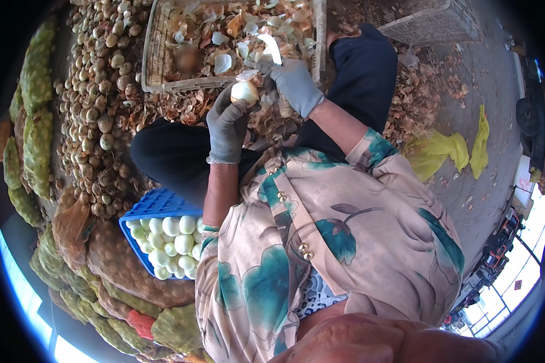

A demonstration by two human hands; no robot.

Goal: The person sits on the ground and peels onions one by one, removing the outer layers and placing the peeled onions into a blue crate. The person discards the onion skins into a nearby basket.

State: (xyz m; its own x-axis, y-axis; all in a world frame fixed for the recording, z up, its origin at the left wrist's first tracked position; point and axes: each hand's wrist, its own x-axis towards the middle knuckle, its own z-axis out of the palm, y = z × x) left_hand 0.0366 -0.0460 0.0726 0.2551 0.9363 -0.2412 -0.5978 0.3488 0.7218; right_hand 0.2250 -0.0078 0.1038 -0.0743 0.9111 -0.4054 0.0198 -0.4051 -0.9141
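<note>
My left hand (228, 122), in a grey glove, holds a partly peeled onion (245, 93) with pale flesh showing and loose skin at its top. Just to the right is my gloved right hand (295, 84), its fingers closed around a knife whose curved, bright blade (271, 47) points up and away from me. The handle is mostly hidden by the fingers. Both hands are at the near edge of a plastic crate (186, 85) filled with onion skins. Beside my left leg, a blue plastic basket (161, 204) contains many peeled onions (183, 243).
Unpeeled onions (104, 122) lie heaped at the left, with filled mesh sacks (37, 149) beyond them. More sacks (177, 329) are stacked lower left. Another crate (431, 25) stands upper right. Yellow plastic bags (436, 152) and scattered skins (413, 100) lie on the floor.
</note>
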